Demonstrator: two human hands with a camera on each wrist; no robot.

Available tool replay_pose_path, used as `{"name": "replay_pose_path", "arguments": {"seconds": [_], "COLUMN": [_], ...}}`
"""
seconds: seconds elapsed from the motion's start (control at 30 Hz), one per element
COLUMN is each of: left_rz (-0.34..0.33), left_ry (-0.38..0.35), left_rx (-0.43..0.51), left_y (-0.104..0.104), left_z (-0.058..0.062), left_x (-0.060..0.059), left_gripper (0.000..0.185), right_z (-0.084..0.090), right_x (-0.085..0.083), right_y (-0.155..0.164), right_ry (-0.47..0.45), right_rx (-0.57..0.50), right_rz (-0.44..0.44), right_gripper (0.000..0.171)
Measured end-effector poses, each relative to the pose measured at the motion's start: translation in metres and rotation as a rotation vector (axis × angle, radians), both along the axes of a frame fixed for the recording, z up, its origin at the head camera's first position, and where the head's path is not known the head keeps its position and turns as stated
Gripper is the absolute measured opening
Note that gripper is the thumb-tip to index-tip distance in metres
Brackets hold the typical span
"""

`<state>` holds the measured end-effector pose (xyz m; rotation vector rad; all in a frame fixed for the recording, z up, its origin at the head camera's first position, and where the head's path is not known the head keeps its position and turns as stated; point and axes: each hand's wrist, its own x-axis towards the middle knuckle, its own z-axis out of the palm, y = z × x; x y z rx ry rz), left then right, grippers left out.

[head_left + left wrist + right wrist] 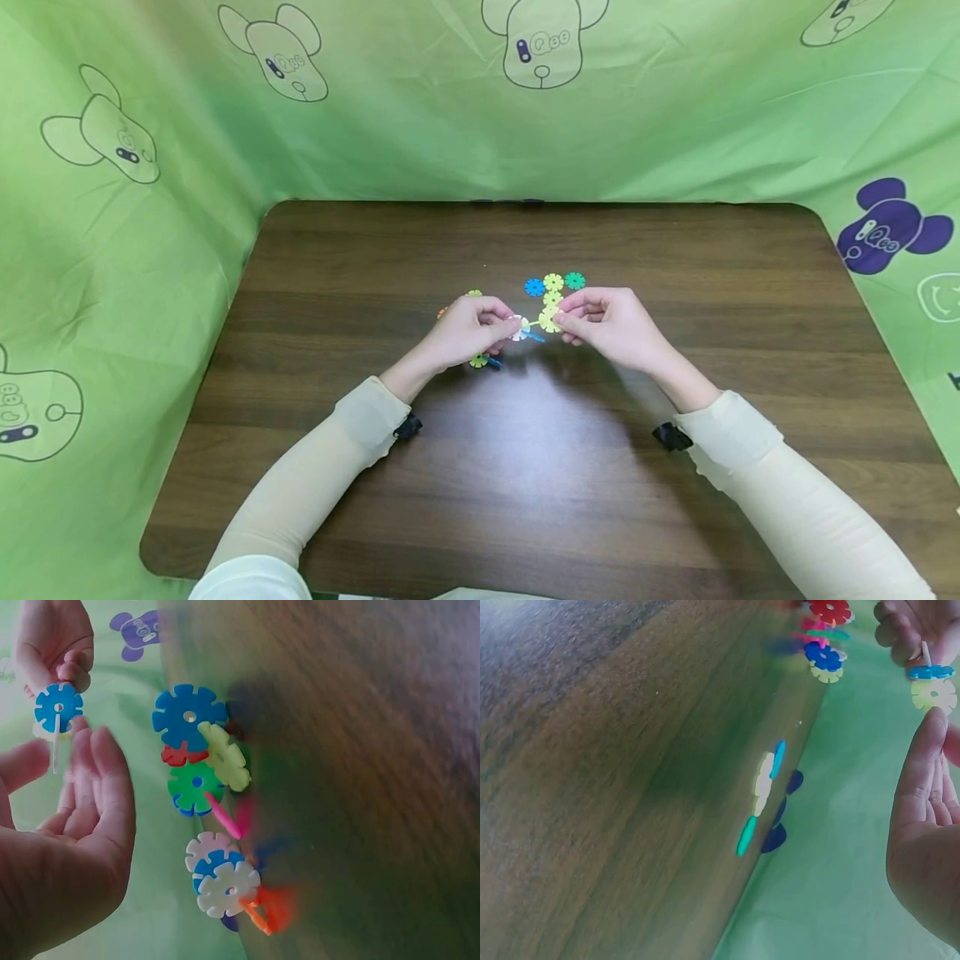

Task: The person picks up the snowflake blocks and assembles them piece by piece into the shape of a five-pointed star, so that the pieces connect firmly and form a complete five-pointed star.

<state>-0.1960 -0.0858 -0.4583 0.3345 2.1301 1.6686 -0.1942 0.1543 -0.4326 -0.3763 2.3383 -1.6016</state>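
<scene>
While both hands meet over the middle of the tabletop (675, 517), the left hand (467, 332) has its fingers curled round a small cluster of toy discs: a white disc (519, 328) sticks out past the fingertips, with a blue bit (536, 337) just under it. Right hand (611, 325) pinches a pale yellow disc (550, 319) between thumb and fingertips, almost touching the white disc; contact unclear.

Relative to the pale yellow disc:
- Just behind it, a flat joined row lies on the tabletop: blue disc (534, 287), yellow disc (553, 282), green disc (574, 280), plus one more yellow disc (552, 298) linking toward the right hand.
- To its left, half hidden by the left hand, a loose pile of discs (206, 825) in mixed colours, seen clearly only from the left wrist: blue, red, yellow, green, white, with a pink stick (223, 817) among them.

Right wrist view shows the held piece edge-on as a blue disc over a pale yellow one, on a short white stick (926, 652) gripped by the left hand.

Green printed cloth (405, 108) hangs behind and beside the tabletop. Cream sleeves (787, 492) cover both forearms.
</scene>
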Motion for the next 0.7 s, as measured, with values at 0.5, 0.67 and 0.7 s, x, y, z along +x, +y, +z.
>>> {"name": "replay_pose_path", "arguments": {"seconds": [0.5,0.67,0.7], "left_rz": [-0.172,-0.114,-0.095], "left_ry": [-0.054,-0.037,-0.038], "left_rx": [0.016,0.018,0.023], "left_y": [-0.017,-0.035,-0.040], "left_z": [0.001,0.002,0.003], "left_x": [0.001,0.002,0.003], "left_gripper": [0.041,0.043,0.042], "right_z": [-0.003,-0.003,-0.003], "right_x": [-0.001,-0.008,-0.010], "right_y": [-0.017,-0.022,-0.023], "right_ry": [-0.049,0.007,0.020], "right_rx": [0.015,0.091,0.128], "right_rz": [0.084,0.117,0.124], "right_gripper": [0.031,0.038,0.039]}}
